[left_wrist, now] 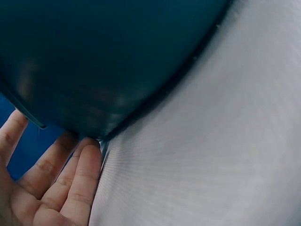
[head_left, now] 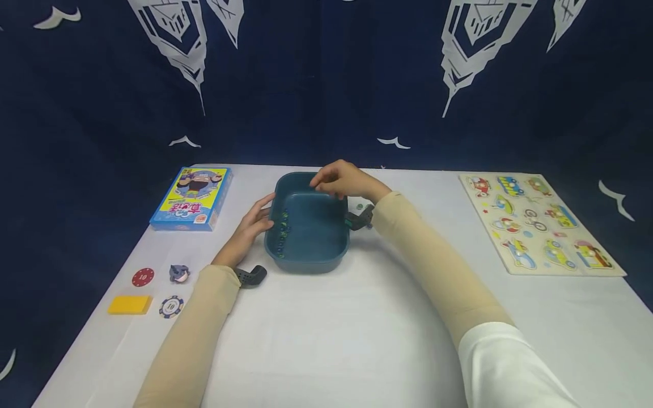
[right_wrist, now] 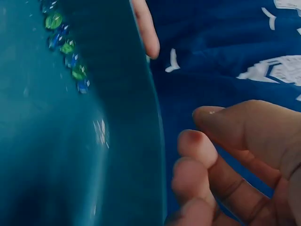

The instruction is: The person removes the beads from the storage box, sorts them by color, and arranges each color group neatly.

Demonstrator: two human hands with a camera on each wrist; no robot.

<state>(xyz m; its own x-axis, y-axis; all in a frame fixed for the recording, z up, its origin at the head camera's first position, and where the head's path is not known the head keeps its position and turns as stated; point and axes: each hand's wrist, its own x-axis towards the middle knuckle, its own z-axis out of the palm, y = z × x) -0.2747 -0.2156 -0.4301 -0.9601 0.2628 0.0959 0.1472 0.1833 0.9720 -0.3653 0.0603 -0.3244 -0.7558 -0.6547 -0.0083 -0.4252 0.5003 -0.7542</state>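
Observation:
A teal plastic bin (head_left: 316, 238) stands on the table. Blue and green glass marbles (right_wrist: 67, 46) lie in a row along the left side of its floor. My left hand (head_left: 248, 229) rests against the bin's left wall, its fingers straight, as the left wrist view also shows with the fingers (left_wrist: 84, 181) at the bin's side. Above the far right part of the bin hovers my right hand (head_left: 349, 180). Its fingers are loosely curled, and nothing shows between thumb and fingertips in the right wrist view.
Small pieces (head_left: 360, 206) lie right of the bin, partly behind the right wrist. On the left are a blue-yellow box (head_left: 191, 198), a red chip (head_left: 143, 277), a small shark figure (head_left: 179, 273), a yellow block (head_left: 130, 305) and a patterned chip (head_left: 170, 306). A wooden puzzle board (head_left: 541, 224) lies right.

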